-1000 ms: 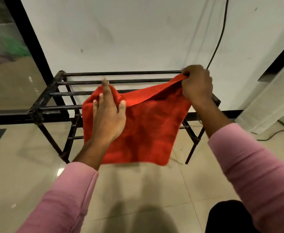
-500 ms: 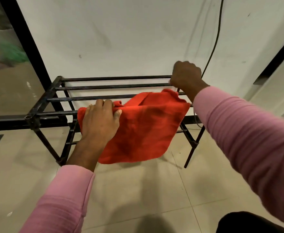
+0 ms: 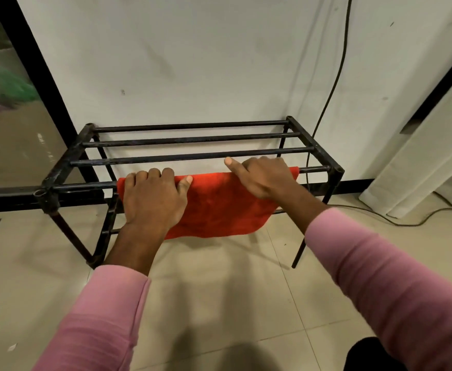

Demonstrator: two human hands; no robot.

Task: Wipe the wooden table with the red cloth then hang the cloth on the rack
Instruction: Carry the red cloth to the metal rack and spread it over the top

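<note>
Nearest to me, my left sleeve [image 3: 99,317] and right sleeve [image 3: 393,285], both pink, reach out over the pale floor tiles [image 3: 219,290]. Past the cuffs, my left grip [image 3: 152,202] sits on the left end of the red cloth [image 3: 219,207], fingers curled over its top fold and the bar beneath, thumb lying flat along the front of the fabric. My right grip [image 3: 266,179] is on the cloth's right part, fingers bent over the same fold, thumb sticking out to the left above the fabric. So both grips hold the cloth against the bar.

The cloth is draped over the front bar [image 3: 82,186] of the black metal rack [image 3: 192,141]. Its front flap hangs down toward me with the lower edge clear of the floor. Bare bar shows on either side of it, a longer stretch at the left than at the right. How much fabric falls behind the bar I cannot tell.

Beyond the front bar, three more top bars run side to side, uncovered. Behind the rack stands a scuffed white wall [image 3: 192,62], with a dark cable [image 3: 337,76] hanging down it past the rack's right end and trailing off across the floor to the right.
</note>
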